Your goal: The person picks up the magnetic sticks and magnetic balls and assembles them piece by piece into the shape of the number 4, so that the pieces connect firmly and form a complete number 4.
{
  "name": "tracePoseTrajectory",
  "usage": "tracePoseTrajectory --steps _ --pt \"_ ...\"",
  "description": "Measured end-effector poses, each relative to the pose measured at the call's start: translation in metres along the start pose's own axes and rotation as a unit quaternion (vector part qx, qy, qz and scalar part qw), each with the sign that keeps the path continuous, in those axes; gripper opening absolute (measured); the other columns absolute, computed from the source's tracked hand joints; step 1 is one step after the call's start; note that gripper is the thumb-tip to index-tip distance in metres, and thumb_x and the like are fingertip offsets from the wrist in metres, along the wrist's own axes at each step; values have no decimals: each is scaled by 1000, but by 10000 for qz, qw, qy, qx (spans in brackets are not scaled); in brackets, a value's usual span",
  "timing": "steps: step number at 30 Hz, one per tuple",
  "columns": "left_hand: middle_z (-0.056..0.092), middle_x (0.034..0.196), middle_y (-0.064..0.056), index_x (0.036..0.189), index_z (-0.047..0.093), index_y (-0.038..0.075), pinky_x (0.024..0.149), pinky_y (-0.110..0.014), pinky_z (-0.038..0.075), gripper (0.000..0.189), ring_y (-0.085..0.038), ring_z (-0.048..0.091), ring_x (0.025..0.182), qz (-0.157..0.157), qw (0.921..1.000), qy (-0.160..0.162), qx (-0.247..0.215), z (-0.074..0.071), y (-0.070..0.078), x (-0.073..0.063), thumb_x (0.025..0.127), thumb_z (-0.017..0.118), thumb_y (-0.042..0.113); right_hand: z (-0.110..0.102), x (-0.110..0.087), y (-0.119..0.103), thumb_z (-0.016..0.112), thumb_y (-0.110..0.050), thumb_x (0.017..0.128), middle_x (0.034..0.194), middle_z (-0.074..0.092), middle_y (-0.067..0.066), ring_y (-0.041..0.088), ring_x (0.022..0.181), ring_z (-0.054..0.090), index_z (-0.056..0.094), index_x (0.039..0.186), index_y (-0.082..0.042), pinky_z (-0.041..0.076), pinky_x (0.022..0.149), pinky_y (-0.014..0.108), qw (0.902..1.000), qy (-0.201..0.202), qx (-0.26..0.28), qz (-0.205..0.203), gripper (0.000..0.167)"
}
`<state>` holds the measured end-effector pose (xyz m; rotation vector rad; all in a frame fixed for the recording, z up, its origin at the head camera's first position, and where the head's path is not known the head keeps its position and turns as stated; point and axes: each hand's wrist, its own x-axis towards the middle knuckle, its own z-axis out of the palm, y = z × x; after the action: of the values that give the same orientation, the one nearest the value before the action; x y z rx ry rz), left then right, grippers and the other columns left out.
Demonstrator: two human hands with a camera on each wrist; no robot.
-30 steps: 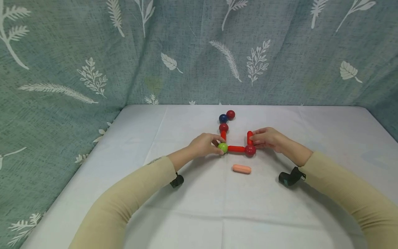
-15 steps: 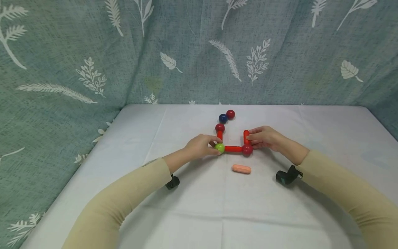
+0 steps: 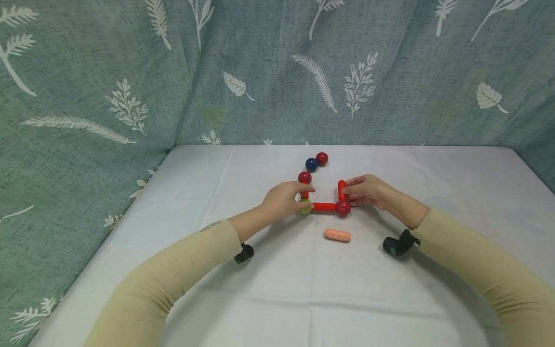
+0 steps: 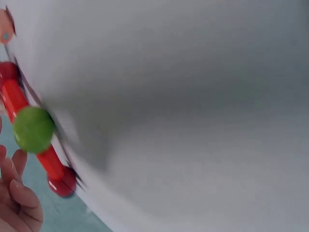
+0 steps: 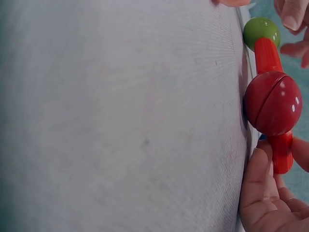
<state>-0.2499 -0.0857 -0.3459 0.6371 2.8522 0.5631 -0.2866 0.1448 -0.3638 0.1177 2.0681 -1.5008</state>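
A U-shaped chain of red rods and balls lies on the white cloth. At its left corner is a green ball, at its right corner a red ball, joined by a red rod. From the green ball another rod runs back to a second red ball. My left hand hovers around the green ball, thumb and fingers spread; the left wrist view shows them off it. My right hand pinches the upright-looking red rod at the right corner, fingers on either side of it.
A peach-coloured rod lies in front of the chain. Behind it a blue ball and another red ball sit side by side. A leaf-patterned curtain hangs at the table's back edge.
The chain has shifted slightly left with both hands. My left hand has loosened from the green ball, its fingers now spread; my right hand keeps its pinch on the rod.
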Motion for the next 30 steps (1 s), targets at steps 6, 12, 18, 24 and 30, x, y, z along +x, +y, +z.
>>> tracePoseTrajectory --steps 6,12,18,24,30 --pt "65 104 2 119 62 21 66 -22 44 37 -11 57 85 237 9997 3 3 9 22 7 83 67 29 -1 -1 1 55 -14 91 125 47 21 8 77 60 33 135 6 49 85 31 9999 -29 101 -31 53" --pt "66 101 4 116 65 22 60 -17 43 33 -8 56 82 471 9988 -27 -153 23 37 13 83 67 27 -1 -1 2 54 -13 92 112 56 15 7 74 62 32 135 9 49 85 31 9997 -121 195 -121 53" --pt "67 99 5 113 66 22 64 -15 43 30 -7 56 87 528 9985 -6 -168 29 41 16 83 67 25 0 -1 3 54 -13 92 116 54 17 6 73 62 33 134 10 50 82 28 9996 -188 157 -173 53" --pt "68 99 5 112 67 21 66 -15 44 28 -7 58 88 693 9975 82 -136 31 41 19 84 67 24 -1 1 4 53 -12 92 117 54 17 6 74 62 33 135 9 51 81 28 9995 -197 178 -151 52" --pt "68 101 7 110 68 21 73 -16 46 27 -6 59 94 678 9975 140 -171 33 41 21 84 67 25 -4 2 5 54 -11 92 107 58 11 7 75 62 34 133 10 50 82 29 9994 -283 91 -198 51"
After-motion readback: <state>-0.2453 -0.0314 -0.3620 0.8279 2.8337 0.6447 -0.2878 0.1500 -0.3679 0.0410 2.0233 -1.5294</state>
